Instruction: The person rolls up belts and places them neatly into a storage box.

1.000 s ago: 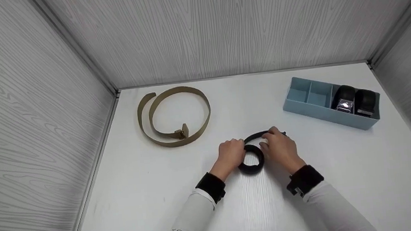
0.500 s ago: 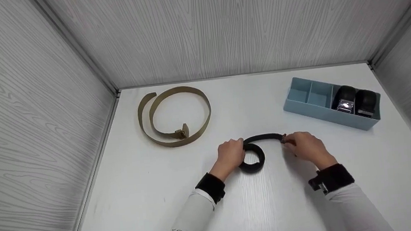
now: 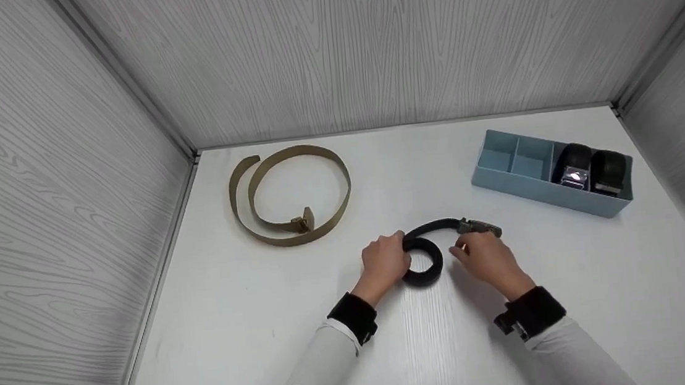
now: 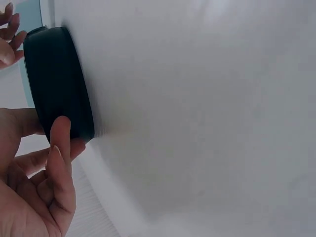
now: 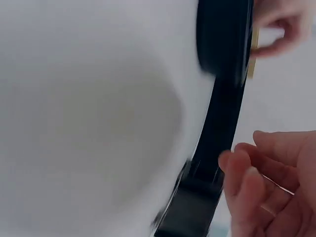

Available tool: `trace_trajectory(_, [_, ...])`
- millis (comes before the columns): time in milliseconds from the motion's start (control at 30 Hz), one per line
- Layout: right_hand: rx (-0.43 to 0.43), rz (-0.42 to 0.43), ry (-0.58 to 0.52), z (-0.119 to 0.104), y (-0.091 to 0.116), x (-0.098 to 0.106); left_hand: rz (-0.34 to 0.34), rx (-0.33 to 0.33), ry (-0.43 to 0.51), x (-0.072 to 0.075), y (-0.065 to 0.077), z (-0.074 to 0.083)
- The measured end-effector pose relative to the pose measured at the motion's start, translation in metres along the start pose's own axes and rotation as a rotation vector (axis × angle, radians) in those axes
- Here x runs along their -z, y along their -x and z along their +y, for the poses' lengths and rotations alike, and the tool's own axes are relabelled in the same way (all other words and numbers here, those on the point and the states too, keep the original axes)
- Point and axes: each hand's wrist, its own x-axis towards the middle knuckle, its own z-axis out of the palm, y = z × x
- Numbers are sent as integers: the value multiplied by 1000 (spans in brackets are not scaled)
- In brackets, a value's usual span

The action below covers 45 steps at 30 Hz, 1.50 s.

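Observation:
A black belt stands on edge on the white table, its strap wound into a coil. My left hand pinches the coil's left side; the left wrist view shows the fingers on the outer face of the strap. From the coil a short length of strap runs right to a metal buckle. My right hand is just in front of the buckle, its fingers loosely bent. In the right wrist view those fingertips come right up to the strap's edge beside the buckle, not wrapped around it.
At the back left lies a tan belt in a loose loop with its buckle. A blue divided box stands at the back right, with two rolled black belts in its right compartments. Grey panels wall the table.
My right hand moved right to the buckle end and straightened the strap, then came back left, off the buckle. The coil looks tighter now. My left hand has kept its hold.

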Motion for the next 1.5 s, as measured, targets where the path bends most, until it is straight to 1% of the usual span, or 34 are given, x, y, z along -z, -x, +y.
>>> trace_trajectory(100, [-28,-40,-17,-20,1,-15,7,43,30,-1,1,1])
trace_trajectory(167, [-51,-39,-14,-29,0,-23,3,52,35,-1,1,1])
trace_trajectory(233, [-74,-20,-7,-34,-1,-31,-4,47,32,-1,1,1])
trace_trajectory(333, [-94,16,-12,-37,-4,-38,-25,27,33,0,2,0])
trace_trajectory(400, [-103,30,-25,-37,-7,-40,-39,2,38,1,3,-1])
trace_trajectory(567, [-116,17,-44,-35,-14,-42,-48,-77,62,2,1,-6])
trace_trajectory(633, [-94,6,-38,-34,-17,-42,-40,-112,60,2,0,-8])
trace_trajectory(767, [15,2,3,-31,-19,-45,-18,-184,43,1,-2,-9])
trace_trajectory(833, [71,17,20,-31,-20,-47,-9,-203,28,0,-3,-8])
trace_trajectory(900, [88,35,16,-30,-20,-48,4,-205,16,0,-2,-7])
trace_trajectory(967, [67,44,-4,-31,-18,-47,14,-196,8,-1,-2,-6])
trace_trajectory(1067, [-13,31,-27,-31,-12,-44,30,-175,11,-2,-1,-4])
trace_trajectory(1167, [-102,0,-44,-32,-5,-41,52,-156,10,-2,-1,-3])
trace_trajectory(1233, [-127,-8,-59,-33,-3,-40,59,-149,7,-1,-2,-3])
trace_trajectory(1333, [-120,-2,-95,-33,-3,-40,27,-158,2,1,-4,-3])
trace_trajectory(1500, [-94,-8,-106,-32,-6,-39,-69,-168,19,6,-6,-6])
